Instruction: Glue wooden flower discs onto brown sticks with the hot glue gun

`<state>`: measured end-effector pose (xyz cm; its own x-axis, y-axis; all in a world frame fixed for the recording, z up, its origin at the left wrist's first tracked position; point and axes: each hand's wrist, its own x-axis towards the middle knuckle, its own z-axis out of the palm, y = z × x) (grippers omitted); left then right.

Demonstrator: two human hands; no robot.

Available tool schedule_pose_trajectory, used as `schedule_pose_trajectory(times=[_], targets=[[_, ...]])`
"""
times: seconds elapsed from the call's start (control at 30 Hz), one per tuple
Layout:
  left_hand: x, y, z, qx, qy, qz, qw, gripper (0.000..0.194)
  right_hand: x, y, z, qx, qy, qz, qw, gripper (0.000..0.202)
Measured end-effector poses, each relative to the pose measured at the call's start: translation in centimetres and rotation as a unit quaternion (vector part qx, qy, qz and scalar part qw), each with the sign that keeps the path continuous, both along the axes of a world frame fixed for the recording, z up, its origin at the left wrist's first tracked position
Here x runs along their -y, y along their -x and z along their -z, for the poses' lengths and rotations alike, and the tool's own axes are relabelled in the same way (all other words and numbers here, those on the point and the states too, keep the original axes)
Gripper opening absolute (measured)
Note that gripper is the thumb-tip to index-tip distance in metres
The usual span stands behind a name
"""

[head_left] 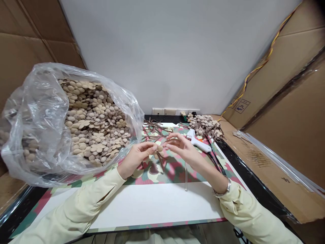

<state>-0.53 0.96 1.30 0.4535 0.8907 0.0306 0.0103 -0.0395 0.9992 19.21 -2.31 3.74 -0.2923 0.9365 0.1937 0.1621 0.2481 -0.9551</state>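
My left hand (137, 156) pinches a small beige flower-shaped piece (159, 148) between thumb and fingers, above the middle of the table. Thin brown strips (160, 162) hang below this flower piece; whether they are joined to it I cannot tell. On its other side, the bent fingertips of my right hand (186, 152) come together at the flower's edge. Just beyond my right hand lies a white glue gun (200, 145), its nozzle end pointing down over the camouflage-patterned mat. A clear glue stick (186, 178) extends from under my right hand toward the white sheet.
At the left, a big clear plastic bag (48, 135) holds many flower pieces (99, 125). Loose brown strips (154, 128) lie behind my hands. More flower pieces (201, 122) are heaped at the back right. A white sheet (157, 205) covers the front; cardboard (286, 101) stands right.
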Motion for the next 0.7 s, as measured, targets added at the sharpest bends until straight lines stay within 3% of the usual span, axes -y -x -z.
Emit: schedule_pose_trajectory(times=[0.1,0.2,0.3,0.43,0.57,0.7], targets=[[0.1,-0.3,0.7,0.075,0.073,0.053,0.993,0.027,-0.2,0.2,0.4,0.041,-0.113,-0.037,0.992,0.028],[0.7,-0.9,1.1,0.110,0.120,0.074,0.984,0.027,-0.2,0.8,1.0,0.052,-0.158,-0.058,0.984,0.021],[1.1,-1.4,1.1,0.121,0.142,0.080,0.979,0.030,-0.1,1.3,1.3,0.024,-0.139,-0.050,0.989,0.010],[0.7,-1.2,0.7,0.113,0.136,0.062,0.982,0.032,0.0,0.9,0.6,-0.005,-0.074,-0.046,0.996,0.011],[-0.1,-0.3,-0.5,0.012,0.070,-0.007,0.997,0.033,0.0,-0.3,-0.5,0.017,0.011,-0.065,0.998,0.021],[0.3,0.2,-1.8,-0.120,-0.022,0.046,0.991,0.036,-0.3,-0.6,-0.4,0.063,0.023,-0.084,0.994,0.027]])
